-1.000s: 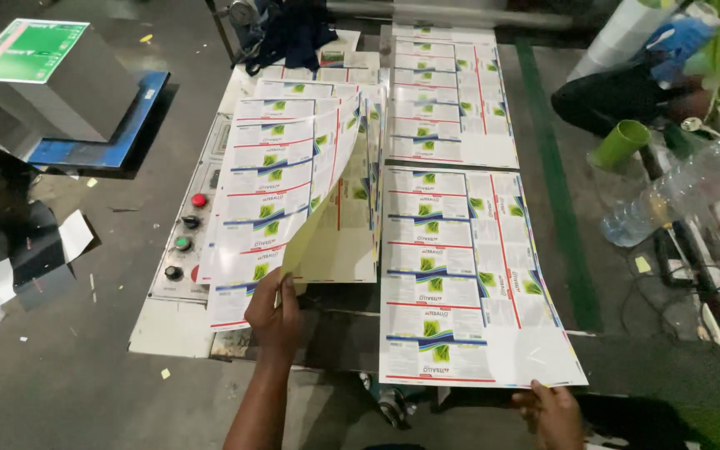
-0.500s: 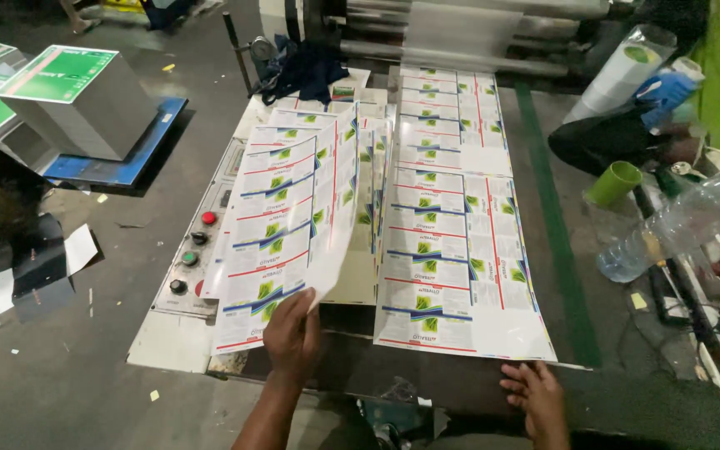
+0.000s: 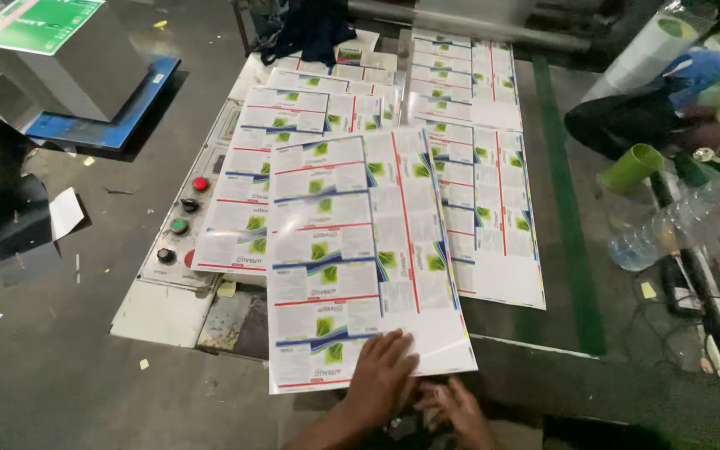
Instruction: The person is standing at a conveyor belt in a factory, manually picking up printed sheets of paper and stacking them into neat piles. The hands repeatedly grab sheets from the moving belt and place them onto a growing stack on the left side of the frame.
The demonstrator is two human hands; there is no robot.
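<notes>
Top printed sheet (image 3: 360, 250): glossy, rectangular, long axis running away from the person, near end overhanging the worktop (image 3: 560, 208) edge. Left hand (image 3: 383, 377) flat on its near edge, fingers spread, pressing not gripping. Right hand (image 3: 458, 408) just beside it under the sheet corner; grip can't be told. Three overlapping sheet stacks visible. Control panel (image 3: 178, 242) left: four round buttons, one red, one green.

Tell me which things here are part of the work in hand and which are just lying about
In hand: top printed sheet, left hand, right hand, other printed sheets.
Lying about: plastic bottle, green tube, grey box, dark cloth.
</notes>
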